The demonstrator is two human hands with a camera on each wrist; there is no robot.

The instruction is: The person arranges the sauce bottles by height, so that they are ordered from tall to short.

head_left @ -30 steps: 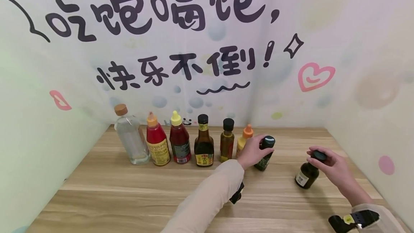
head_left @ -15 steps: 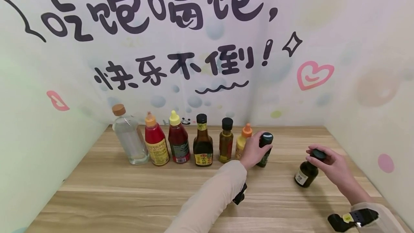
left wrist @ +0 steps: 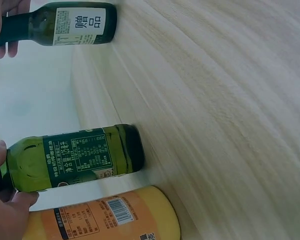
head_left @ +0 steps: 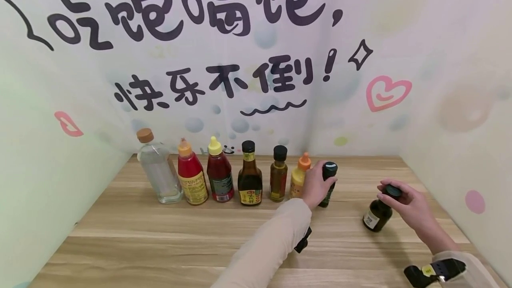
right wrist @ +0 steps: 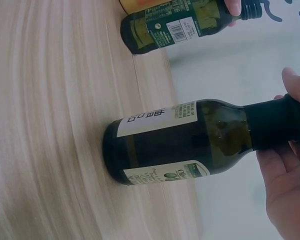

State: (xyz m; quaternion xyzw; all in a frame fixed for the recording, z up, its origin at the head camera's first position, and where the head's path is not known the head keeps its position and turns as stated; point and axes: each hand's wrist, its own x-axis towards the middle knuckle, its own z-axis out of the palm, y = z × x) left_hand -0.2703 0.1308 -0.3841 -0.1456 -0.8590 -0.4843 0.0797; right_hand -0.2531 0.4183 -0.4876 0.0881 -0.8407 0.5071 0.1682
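My left hand (head_left: 318, 186) holds a small green olive oil bottle (left wrist: 82, 157) round its neck, just under the dark cap. This bottle stands beside a yellow squeeze bottle (head_left: 298, 181) with an orange tip, partly hidden by the hand in the head view. Further right, my right hand (head_left: 414, 208) grips a darker olive oil bottle (right wrist: 165, 145) at its cap and neck, thumb and fingers on either side. Its pale labels show in the right wrist view, and its base appears to rest on the wooden table.
Left of the yellow bottle stand a small brown bottle (head_left: 278, 177), a soy sauce bottle (head_left: 250, 181), two red sauce squeeze bottles, one yellow-tipped (head_left: 220, 177) and one orange-tipped (head_left: 193, 181), and a clear corked bottle (head_left: 160, 172). A printed curtain (head_left: 192, 123) hangs behind the table (head_left: 160, 243).
My left hand and the green bottle have shifted slightly back, and the left forearm has swung a little right. The right hand stays on its bottle. The head view has drifted slightly.
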